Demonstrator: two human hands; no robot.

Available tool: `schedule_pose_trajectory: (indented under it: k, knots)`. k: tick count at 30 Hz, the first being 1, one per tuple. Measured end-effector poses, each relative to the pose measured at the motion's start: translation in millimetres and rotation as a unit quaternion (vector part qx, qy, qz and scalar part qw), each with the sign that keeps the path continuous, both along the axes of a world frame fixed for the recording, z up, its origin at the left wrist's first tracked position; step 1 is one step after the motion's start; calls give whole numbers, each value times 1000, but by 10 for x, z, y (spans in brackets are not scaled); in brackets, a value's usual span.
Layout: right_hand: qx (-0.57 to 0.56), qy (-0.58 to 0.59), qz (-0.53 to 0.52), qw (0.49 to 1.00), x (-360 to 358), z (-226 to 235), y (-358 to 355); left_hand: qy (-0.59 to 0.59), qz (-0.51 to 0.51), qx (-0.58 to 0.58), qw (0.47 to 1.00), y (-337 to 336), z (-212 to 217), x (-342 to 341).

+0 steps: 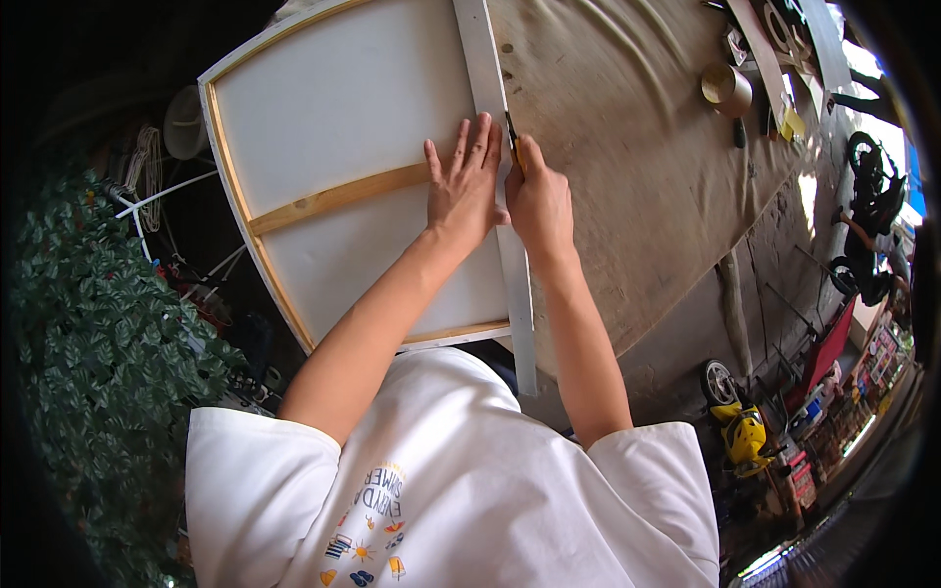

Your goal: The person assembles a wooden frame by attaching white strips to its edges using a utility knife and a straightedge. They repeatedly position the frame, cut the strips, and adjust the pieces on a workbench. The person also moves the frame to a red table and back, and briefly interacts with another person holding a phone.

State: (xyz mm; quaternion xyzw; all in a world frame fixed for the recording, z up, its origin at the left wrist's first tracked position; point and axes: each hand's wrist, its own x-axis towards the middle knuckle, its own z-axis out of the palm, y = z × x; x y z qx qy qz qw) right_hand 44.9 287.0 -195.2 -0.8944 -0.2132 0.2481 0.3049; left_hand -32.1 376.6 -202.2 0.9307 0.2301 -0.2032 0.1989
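Note:
A framed canvas (343, 88) lies back side up on the table, its wooden stretcher bars and a middle crossbar (338, 198) showing. Along its right side runs a long pale metal straightedge (517, 304). My left hand (463, 196) rests flat with fingers spread, bearing on the straightedge and the canvas beside it. Just to its right, my right hand (545, 201) is closed around a slim utility knife (515, 147) with some yellow on it. The knife's dark tip lies against the straightedge's right edge; the contact of the blade itself is too small to make out.
A brown, wrinkled sheet covers the table (627, 176) on the right. A tape roll (725, 90) and a dark-handled tool (740, 133) lie at the far right, near several strips. Green leaves (108, 343) stand at left. A yellow toy motorbike (745, 436) is on the floor.

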Motion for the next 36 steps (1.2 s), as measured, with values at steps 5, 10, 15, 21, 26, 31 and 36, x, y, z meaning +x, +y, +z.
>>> schedule_pose_trajectory:
  k: [5, 10, 15, 21, 26, 31, 36]
  knots:
    - [-4, -6, 6, 1000, -342, 40, -441, -25, 15, -11, 1000, -13, -55, -29]
    - [-41, 6, 7, 999, -565, 72, -742, -11, 8, 6, 1000, -21, -60, -14]
    - [-69, 13, 9, 998, -777, 126, -1025, -12, 6, 18, 1000, -30, -94, -22]
    - [-85, 37, 6, 996, -1144, 177, -1502, 6, -4, 44, 999, -38, -132, -19]
    - [-68, 14, 18, 997, -1484, 154, -1968, 11, -5, 57, 998, -34, -158, -28]
    - [-94, 32, 21, 995, -1806, 184, -2433, -2, -6, 48, 999, -30, -163, -16]
    - [-90, 35, 20, 995, -1833, 241, -2481, 2, -10, 61, 998, -32, -152, -16]
